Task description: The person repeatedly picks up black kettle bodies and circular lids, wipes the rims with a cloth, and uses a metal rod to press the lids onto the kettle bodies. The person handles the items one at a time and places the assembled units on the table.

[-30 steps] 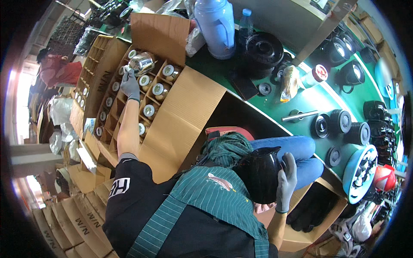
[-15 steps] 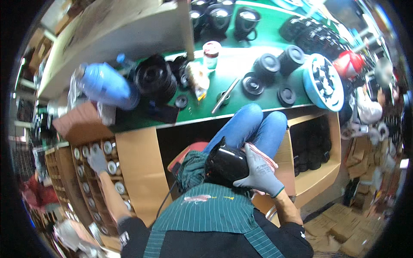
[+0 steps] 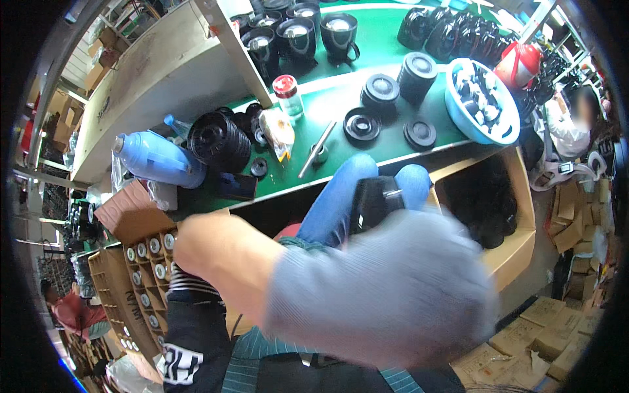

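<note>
Close to the camera, my left hand (image 3: 386,288) in a grey knit glove crosses over my lap, badly blurred; its fingers are smeared and I cannot tell what, if anything, they hold. Its bare forearm comes across from the left. Behind the glove, a glossy black housing (image 3: 376,202) rises at my knees, only its upper part showing. My right hand is hidden behind the left one. To the left stands a carton with cardboard dividers (image 3: 149,257), several pale round-ended parts sitting in its cells.
A green worktable (image 3: 288,171) carries stacked black lids (image 3: 219,141), a blue flask (image 3: 160,157), a red-lidded jar (image 3: 288,97), a metal rod (image 3: 318,149) and black jugs (image 3: 339,36). A light-blue basin (image 3: 455,108) of small parts stands right, above an open carton (image 3: 524,229). A person (image 3: 569,121) sits far right.
My left hand has left the divided carton and swung up and right, in front of my lap. It now covers my right hand. The black housing appears higher, between my knees.
</note>
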`<state>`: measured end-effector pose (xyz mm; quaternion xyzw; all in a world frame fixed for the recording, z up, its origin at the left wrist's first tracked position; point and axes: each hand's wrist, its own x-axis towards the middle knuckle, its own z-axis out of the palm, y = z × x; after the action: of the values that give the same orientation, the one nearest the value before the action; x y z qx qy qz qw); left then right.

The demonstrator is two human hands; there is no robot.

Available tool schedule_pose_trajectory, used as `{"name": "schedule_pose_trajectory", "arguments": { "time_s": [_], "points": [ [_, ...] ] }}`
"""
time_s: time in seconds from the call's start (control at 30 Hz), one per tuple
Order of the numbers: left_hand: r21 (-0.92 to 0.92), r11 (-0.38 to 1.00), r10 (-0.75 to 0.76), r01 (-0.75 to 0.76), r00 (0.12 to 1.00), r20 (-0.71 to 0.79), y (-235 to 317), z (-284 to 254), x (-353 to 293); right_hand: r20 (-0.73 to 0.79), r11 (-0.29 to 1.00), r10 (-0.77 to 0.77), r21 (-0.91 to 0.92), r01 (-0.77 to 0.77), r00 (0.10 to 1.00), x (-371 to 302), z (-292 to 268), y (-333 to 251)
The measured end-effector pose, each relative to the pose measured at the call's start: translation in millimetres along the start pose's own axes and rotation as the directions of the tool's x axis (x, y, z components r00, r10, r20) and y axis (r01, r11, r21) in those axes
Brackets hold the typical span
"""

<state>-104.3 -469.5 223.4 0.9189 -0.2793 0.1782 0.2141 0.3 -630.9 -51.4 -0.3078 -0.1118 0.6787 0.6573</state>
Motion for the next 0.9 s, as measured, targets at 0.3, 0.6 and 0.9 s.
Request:
{"name": "schedule_pose_trajectory", "arguments": {
  "time_s": [0.3,0.6,0.9],
  "points": [
    [0.222,0.973,-0.106,0.063,0.976,0.189,18,-26,53,0.205,0.9,-0.042,0.433,-0.052,0.978,-2,-82,19],
    [-0.35,0.706,-0.527,0.616,0.787,0.32,-114,106,-76,0.033,0.841,-0.069,0.539,0.04,0.997,-55,-124,25],
    [-0.653,0.679,-0.474,0.336,0.88,-0.039,-133,179,-78,-0.131,0.588,-0.024,0.8,0.12,0.991,-67,-111,44]
  ]
}}
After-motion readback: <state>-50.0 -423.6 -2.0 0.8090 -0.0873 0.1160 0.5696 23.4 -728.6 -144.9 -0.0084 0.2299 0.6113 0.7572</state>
